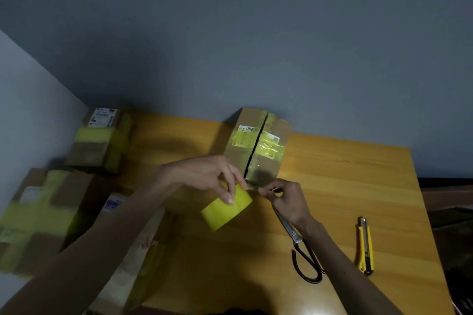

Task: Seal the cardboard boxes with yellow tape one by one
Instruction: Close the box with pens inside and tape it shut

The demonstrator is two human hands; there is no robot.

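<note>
A cardboard box (pixel 266 135) lies at the back middle of the wooden table (pixel 345 181), its top flaps split by a dark open seam, with old labels and clear film on it. Just in front of it my left hand (pixel 204 174) grips a roll of yellow tape (pixel 225 208) from above. My right hand (pixel 286 199) pinches the tape's loose end beside the roll, close to the box's near edge.
Several boxes with yellow tape on them stand at the left: one at the back (pixel 101 140), one large (pixel 41 215), one near me (pixel 133 263). Scissors (pixel 302 245) lie under my right forearm. A yellow utility knife (pixel 365 245) lies to the right.
</note>
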